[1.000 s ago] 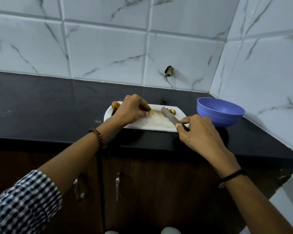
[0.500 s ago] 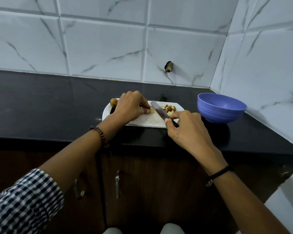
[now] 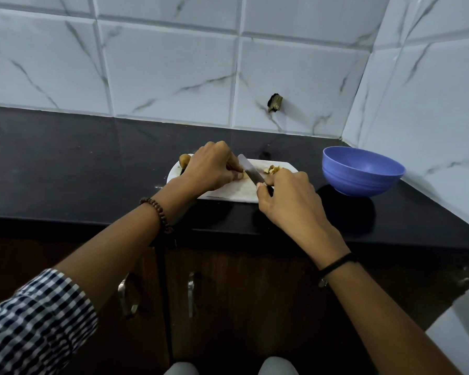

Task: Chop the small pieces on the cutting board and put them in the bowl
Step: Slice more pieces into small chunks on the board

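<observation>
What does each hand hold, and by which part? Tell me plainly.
The right hand grips the knife by its handle. The left hand pinches a small piece on the cutting board between its fingertips.

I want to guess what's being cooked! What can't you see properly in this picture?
All in the head view:
The piece being cut: the left hand pinches and covers it; only a sliver shows.
The knife handle: wrapped inside the right hand.
The bowl bottom: hidden behind its near wall, so contents are unclear.
The chopped pieces: too small and dim to name the food.
The brown lump on the cutting board: mostly behind the left hand.
</observation>
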